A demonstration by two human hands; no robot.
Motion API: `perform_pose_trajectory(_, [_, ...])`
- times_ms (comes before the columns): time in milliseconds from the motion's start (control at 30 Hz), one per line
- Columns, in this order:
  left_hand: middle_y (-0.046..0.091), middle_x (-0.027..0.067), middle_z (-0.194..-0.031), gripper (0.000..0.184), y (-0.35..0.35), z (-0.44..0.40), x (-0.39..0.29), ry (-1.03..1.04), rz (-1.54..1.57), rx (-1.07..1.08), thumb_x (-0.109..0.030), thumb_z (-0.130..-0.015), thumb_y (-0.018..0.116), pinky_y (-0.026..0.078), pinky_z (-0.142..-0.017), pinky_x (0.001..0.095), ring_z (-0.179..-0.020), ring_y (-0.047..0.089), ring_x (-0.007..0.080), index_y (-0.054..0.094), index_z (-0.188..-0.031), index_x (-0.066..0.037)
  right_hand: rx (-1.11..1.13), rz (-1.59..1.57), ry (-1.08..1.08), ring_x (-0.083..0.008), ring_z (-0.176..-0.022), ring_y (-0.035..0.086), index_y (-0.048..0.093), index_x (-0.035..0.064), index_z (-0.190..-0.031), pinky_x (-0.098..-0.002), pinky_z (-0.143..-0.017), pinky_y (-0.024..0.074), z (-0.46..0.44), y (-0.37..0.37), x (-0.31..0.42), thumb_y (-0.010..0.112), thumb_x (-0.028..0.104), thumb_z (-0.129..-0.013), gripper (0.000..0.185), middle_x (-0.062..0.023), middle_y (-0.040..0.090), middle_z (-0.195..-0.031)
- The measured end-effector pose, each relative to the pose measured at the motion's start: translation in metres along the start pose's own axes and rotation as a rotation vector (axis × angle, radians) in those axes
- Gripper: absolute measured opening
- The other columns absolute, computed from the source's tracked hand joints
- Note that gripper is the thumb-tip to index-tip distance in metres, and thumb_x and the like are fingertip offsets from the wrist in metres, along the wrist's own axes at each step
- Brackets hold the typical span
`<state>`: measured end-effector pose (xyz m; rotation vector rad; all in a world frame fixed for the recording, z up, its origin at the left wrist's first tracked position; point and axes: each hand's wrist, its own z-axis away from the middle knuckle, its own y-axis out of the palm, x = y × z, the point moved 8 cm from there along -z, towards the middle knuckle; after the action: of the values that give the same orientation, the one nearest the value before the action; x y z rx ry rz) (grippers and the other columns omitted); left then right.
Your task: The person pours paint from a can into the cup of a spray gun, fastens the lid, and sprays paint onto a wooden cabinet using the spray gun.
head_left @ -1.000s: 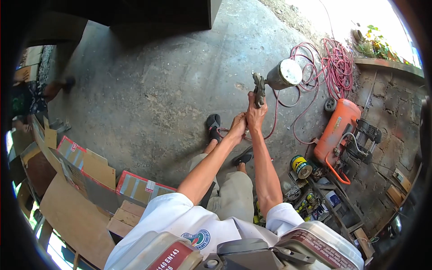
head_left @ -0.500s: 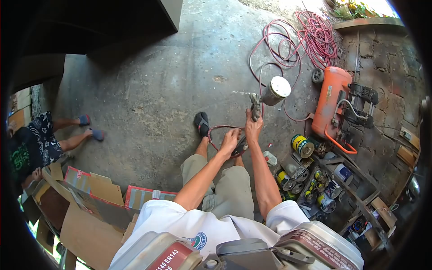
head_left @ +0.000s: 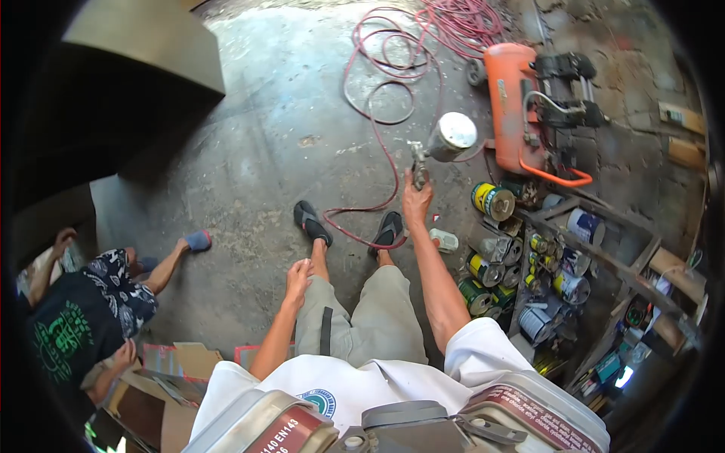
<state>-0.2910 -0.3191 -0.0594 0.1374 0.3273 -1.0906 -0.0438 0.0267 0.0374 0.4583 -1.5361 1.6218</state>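
Bright light comes from the far side, washing the floor (head_left: pixel 257 151) there to a pale glare that fades to dull grey nearer in. Deep shadow blackens the underside of the large boxy piece (head_left: pixel 155 38) at far left. The cup lid (head_left: pixel 458 130) shines white. Wide-angle distortion stretches the sides, dark vignetting rounds them off, and the right-hand wall (head_left: pixel 642 68) looks soft.

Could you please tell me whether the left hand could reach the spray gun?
Probably yes: nothing visible blocks the space between the left hand and the spray gun, held in the right hand.
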Motion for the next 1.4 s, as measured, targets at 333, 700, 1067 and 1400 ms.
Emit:
perform_pose_trajectory(333, [0.06, 0.0098, -0.125, 0.053, 0.235, 0.058, -0.142, 0.384, -0.221, 0.243, -0.044, -0.098, 0.055, 0.045, -0.092, 0.0337, -0.113, 0.056, 0.0192, 0.05, -0.134, -0.005, 0.106, -0.171, -0.033, -0.0396, -0.113, 0.06, 0.054, 0.0062, -0.134, -0.0415, -0.092, 0.0478, 0.043, -0.057, -0.061, 0.063, 0.025, -0.093, 0.046, -0.0209, 0.061, -0.125])
perform_pose_trajectory(700, [0.048, 0.0225, -0.138, 0.089, 0.346, 0.104, -0.173, 0.419, -0.307, 0.199, -0.045, -0.084, 0.074, 0.041, -0.102, 0.0377, -0.126, 0.048, 0.0285, 0.032, -0.147, 0.002, 0.122, -0.358, -0.024, -0.0415, -0.102, 0.062, 0.047, 0.0075, -0.137, -0.047, -0.082, 0.0509, 0.066, -0.089, -0.084, 0.064, 0.009, -0.08, 0.059, -0.0211, 0.061, -0.112])
perform_pose_trajectory(1067, [0.06, 0.0049, -0.102, 0.028, 0.32, 0.097, -0.185, 0.583, -0.283, 0.252, -0.001, -0.092, 0.054, 0.046, -0.077, 0.0291, -0.089, 0.057, 0.0141, 0.052, -0.119, -0.006, 0.243, -0.132, 0.044, -0.0408, -0.094, 0.063, 0.049, 0.0094, -0.133, -0.0486, -0.075, 0.0533, 0.092, -0.095, -0.039, 0.064, 0.012, -0.082, 0.054, -0.0176, 0.05, -0.125])
perform_pose_trajectory(1400, [0.058, 0.0054, -0.093, 0.02, 0.296, 0.073, -0.264, 0.533, -0.144, 0.178, -0.002, -0.088, 0.057, 0.049, -0.063, 0.0318, -0.071, 0.056, 0.0152, 0.058, -0.108, -0.002, -0.144, -0.149, -0.2, -0.037, -0.118, 0.054, 0.055, 0.0029, -0.128, -0.0429, -0.099, 0.0444, -0.032, -0.221, -0.154, 0.07, 0.014, -0.077, 0.054, -0.0195, 0.059, -0.121])
